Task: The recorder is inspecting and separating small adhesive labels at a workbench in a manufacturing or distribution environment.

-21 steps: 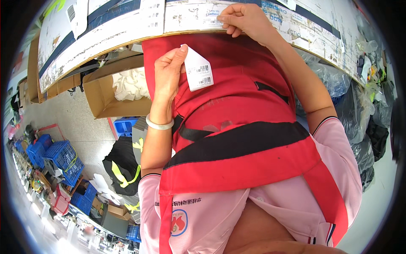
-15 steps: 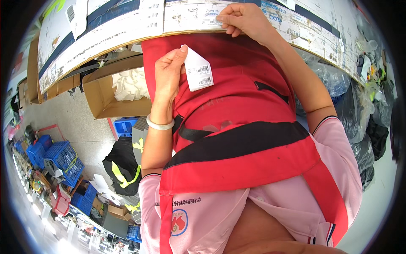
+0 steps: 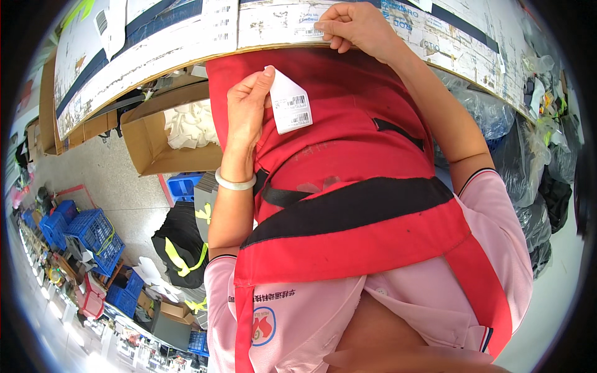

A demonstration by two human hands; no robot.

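My left hand (image 3: 247,102) pinches a folded white strip of barcode labels (image 3: 290,107) between thumb and fingers, in front of my red apron. The strip hangs down from the grip with its printed side showing. Over the near edge of the worktable (image 3: 180,57), my right hand (image 3: 356,28) is closed in a pinch. At its fingertips is a small pale barcode label (image 3: 306,30), lying against or just above the table surface. Whether this label touches the table, I cannot tell.
A long white label strip (image 3: 221,25) lies on the scuffed, tape-covered table. Below left, an open cardboard box (image 3: 146,149) holds white scraps. A black bundle with a yellow tie (image 3: 177,242) and blue crates (image 3: 96,236) stand on the left. Clear plastic bags (image 3: 519,161) crowd the right.
Almost nothing differs. Both hands keep their grips, and the view has shifted very slightly, with the table and hands a little further left.
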